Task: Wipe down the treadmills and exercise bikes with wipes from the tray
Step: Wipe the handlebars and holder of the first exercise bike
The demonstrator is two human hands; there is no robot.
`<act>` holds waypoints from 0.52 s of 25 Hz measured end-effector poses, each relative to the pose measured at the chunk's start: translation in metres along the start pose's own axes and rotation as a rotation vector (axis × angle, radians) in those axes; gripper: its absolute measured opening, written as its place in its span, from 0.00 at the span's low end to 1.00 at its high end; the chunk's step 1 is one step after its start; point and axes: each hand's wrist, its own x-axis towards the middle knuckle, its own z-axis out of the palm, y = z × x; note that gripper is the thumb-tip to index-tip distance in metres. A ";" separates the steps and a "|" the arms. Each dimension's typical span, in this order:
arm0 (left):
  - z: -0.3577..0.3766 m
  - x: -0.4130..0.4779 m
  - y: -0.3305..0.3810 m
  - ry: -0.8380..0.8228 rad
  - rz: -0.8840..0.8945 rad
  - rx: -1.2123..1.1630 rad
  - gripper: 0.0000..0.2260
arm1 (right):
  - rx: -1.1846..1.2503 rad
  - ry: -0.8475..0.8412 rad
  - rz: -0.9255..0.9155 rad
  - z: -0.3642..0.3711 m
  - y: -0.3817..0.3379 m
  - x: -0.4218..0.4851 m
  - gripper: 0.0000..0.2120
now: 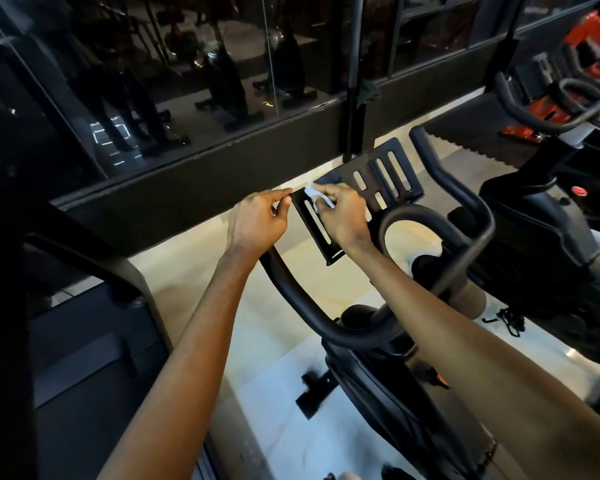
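1. Centrally, a black exercise bike (378,368) stands on a pale tiled floor (194,271), its curved handlebar (305,299) looping toward the camera.
2. At the front of the handlebar sits a black slotted plate (392,174), tilted and facing the person.
3. The right hand (343,216) holds a white wipe (314,197) bunched in its curled fingers and presses it against the upper left part of the plate.
4. The left hand (257,220) pinches the plate's left corner between thumb and fingertips.
5. Both bare forearms reach in from the bottom edge.
6. A treadmill (84,358) lies at the left, just beside the bike.
7. A second bike (534,220) stands at the right.
8. A dark glass wall (187,81) runs behind the machines and shows dim reflections.
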 end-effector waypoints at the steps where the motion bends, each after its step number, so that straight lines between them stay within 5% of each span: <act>1: 0.000 0.000 0.000 0.004 -0.003 0.020 0.13 | 0.044 0.001 0.004 0.005 -0.005 0.001 0.14; 10: 0.003 0.001 0.008 -0.027 -0.078 0.149 0.15 | 0.339 -0.260 0.053 -0.005 0.021 -0.014 0.07; 13: 0.005 0.002 0.012 -0.068 -0.055 0.221 0.18 | 0.216 -0.379 0.018 -0.022 0.028 -0.017 0.03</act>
